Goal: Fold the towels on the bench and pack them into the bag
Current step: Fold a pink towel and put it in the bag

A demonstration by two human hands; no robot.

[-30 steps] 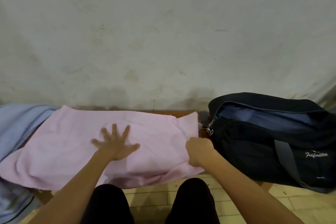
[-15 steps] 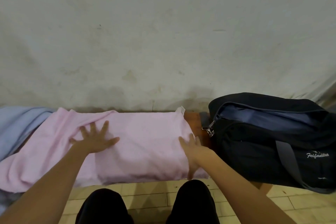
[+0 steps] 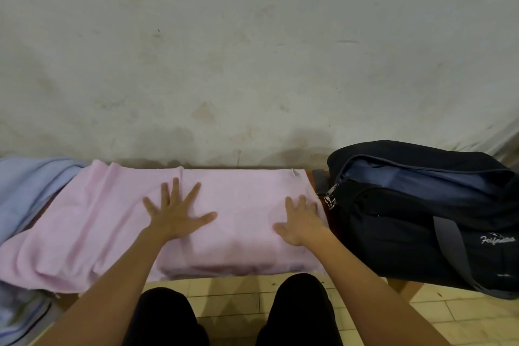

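A pink towel (image 3: 241,199) lies across the wooden bench (image 3: 310,177), its right half folded over into a neat rectangle and its left part still rumpled. My left hand (image 3: 175,215) presses flat on the towel's middle with fingers spread. My right hand (image 3: 300,219) rests flat on the towel's right edge, fingers straight. A dark navy duffel bag (image 3: 407,227) stands on the bench just right of the towel, its top zip open and a blue lining showing. A light blue towel (image 3: 28,185) lies bunched at the far left, partly under the pink one.
A stained pale wall (image 3: 252,64) rises directly behind the bench. Yellowish floor tiles (image 3: 421,323) show in front, with my dark-trousered knees (image 3: 300,309) close to the bench edge. The bag's grey strap (image 3: 452,250) hangs down its front.
The towel's right end has been folded over and laid flat. My right hand let go of the edge and now lies flat on it. My left hand shifted back toward the middle.
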